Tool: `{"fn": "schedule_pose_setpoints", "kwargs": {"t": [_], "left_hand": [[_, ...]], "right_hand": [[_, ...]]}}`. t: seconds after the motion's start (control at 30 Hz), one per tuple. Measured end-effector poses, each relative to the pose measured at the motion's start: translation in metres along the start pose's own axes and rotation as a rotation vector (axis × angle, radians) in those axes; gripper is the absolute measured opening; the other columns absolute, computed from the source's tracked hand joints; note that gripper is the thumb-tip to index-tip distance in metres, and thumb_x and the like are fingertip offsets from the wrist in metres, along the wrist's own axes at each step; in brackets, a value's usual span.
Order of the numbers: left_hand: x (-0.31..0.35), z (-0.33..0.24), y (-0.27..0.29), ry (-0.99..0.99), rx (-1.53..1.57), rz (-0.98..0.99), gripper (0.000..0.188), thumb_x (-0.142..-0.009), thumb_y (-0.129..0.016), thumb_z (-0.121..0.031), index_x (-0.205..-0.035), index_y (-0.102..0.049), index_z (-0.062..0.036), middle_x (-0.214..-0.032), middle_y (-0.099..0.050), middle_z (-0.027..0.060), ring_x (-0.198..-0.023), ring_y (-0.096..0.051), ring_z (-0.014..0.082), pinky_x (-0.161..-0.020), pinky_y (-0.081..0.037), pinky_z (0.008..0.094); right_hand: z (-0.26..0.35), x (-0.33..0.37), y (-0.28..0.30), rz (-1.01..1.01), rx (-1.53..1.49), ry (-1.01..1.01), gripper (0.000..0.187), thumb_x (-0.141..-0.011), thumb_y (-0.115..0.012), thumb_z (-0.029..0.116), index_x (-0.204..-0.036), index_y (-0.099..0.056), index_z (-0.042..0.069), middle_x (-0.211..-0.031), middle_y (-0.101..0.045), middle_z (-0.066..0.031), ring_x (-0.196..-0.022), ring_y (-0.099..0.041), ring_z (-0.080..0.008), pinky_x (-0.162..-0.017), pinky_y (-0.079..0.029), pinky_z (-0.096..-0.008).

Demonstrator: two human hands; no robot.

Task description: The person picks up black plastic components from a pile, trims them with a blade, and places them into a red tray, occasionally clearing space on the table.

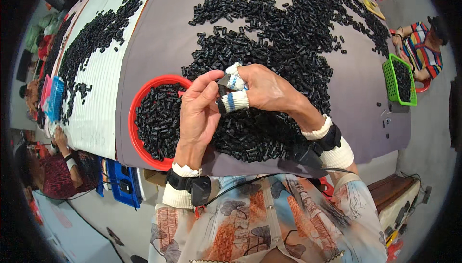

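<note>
My left hand and my right hand meet over the table, in front of a big heap of small black cylindrical parts. Thumb and forefinger of the left are pinched together at a small dark piece with a flat, pointed look; its kind is hard to make out. White cloth sleeves with blue stripes cover fingers of my right hand, which are curled closed against the left fingertips. What the right fingers hold is hidden. A red round basin full of the same black parts sits beside my left hand.
More black parts lie on a white ribbed cloth at left. A green basket with parts stands at the right edge, near a co-worker in a striped top. Another person sits at left, near a blue basket.
</note>
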State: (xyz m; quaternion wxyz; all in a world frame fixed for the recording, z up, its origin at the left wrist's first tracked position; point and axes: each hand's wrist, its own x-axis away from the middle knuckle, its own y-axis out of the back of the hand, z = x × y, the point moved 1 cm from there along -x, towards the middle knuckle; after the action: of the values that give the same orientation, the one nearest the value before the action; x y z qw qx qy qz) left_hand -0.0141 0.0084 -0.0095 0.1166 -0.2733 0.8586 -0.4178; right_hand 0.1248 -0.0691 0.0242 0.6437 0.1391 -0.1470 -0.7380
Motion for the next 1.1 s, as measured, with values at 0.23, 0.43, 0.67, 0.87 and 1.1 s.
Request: {"fn": "schedule_pose_setpoints", "kwargs": {"t": [0.23, 0.43, 0.67, 0.87, 1.1], "left_hand": [[-0.001, 0.004, -0.002, 0.008, -0.064, -0.052, 0.022, -0.085, -0.056, -0.006, -0.105, -0.057, 0.0027, -0.091, -0.061, 0.0057, -0.081, -0.058, 0.0106, -0.075, -0.048, 0.0251], [-0.001, 0.008, -0.001, 0.024, -0.124, -0.072, 0.020, -0.084, -0.057, -0.004, -0.103, -0.058, 0.0029, -0.090, -0.061, 0.0055, -0.080, -0.058, 0.0097, -0.074, -0.047, 0.0236], [0.000, 0.008, -0.007, -0.020, -0.158, -0.065, 0.021, -0.084, -0.057, -0.004, -0.104, -0.057, 0.0033, -0.093, -0.061, 0.0071, -0.084, -0.058, 0.0118, -0.075, -0.048, 0.0255], [-0.002, 0.009, -0.013, 0.050, -0.122, -0.062, 0.023, -0.086, -0.054, -0.007, -0.107, -0.055, 0.0036, -0.098, -0.060, 0.0084, -0.087, -0.058, 0.0132, -0.078, -0.048, 0.0271], [-0.002, 0.011, -0.011, 0.050, -0.139, -0.020, 0.022, -0.087, -0.053, -0.007, -0.106, -0.055, 0.0032, -0.098, -0.060, 0.0076, -0.088, -0.058, 0.0130, -0.080, -0.047, 0.0270]], "right_hand": [[-0.005, 0.006, 0.002, 0.012, -0.040, 0.001, 0.041, -0.068, -0.067, 0.037, -0.072, -0.055, -0.002, -0.060, -0.055, -0.0117, -0.055, -0.052, -0.0218, -0.054, -0.040, -0.0344], [-0.002, 0.011, 0.003, 0.029, -0.024, -0.003, 0.042, -0.070, -0.066, 0.037, -0.070, -0.054, -0.003, -0.060, -0.054, -0.0117, -0.054, -0.051, -0.0214, -0.053, -0.039, -0.0351], [-0.004, 0.011, 0.001, 0.018, 0.005, -0.003, 0.036, -0.072, -0.065, 0.032, -0.071, -0.055, -0.003, -0.058, -0.054, -0.0125, -0.052, -0.050, -0.0217, -0.052, -0.039, -0.0358], [-0.007, 0.012, 0.002, 0.006, 0.030, -0.033, 0.036, -0.071, -0.065, 0.032, -0.070, -0.056, -0.003, -0.058, -0.055, -0.0135, -0.051, -0.051, -0.0217, -0.052, -0.040, -0.0358], [-0.009, 0.014, 0.002, 0.010, 0.017, -0.023, 0.035, -0.072, -0.064, 0.031, -0.071, -0.056, -0.003, -0.059, -0.055, -0.0143, -0.052, -0.052, -0.0215, -0.052, -0.040, -0.0358]]}}
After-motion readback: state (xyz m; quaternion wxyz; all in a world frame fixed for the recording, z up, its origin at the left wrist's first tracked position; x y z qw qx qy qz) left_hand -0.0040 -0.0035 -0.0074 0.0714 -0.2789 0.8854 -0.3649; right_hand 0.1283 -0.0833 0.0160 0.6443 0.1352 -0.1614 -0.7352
